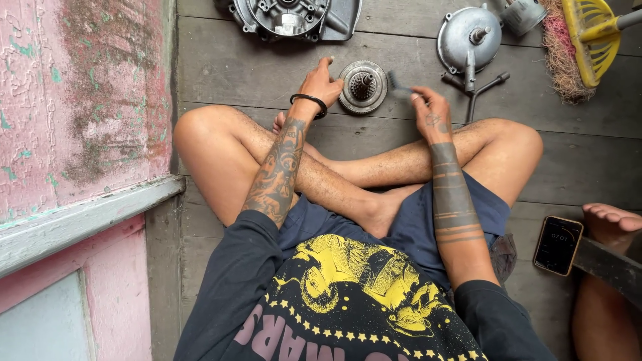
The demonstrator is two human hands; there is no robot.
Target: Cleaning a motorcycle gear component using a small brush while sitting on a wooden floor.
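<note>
The round ribbed metal clutch part (362,87) lies on the floor (267,73), looking heavy, rigid and likely greasy; left hand (321,83) steadies its rim fingers apart, right hand (431,110) pinches a small blurred tool (400,85)

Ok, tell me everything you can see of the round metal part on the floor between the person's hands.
The round metal part is a grey, worn-looking disc lying flat on the dark wooden floor planks. It has a ridged outer ring and a raised, toothed hub standing up at its centre. The left hand touches its left edge with the fingers; the right hand is apart from it, holding a small blurred tool.
</note>
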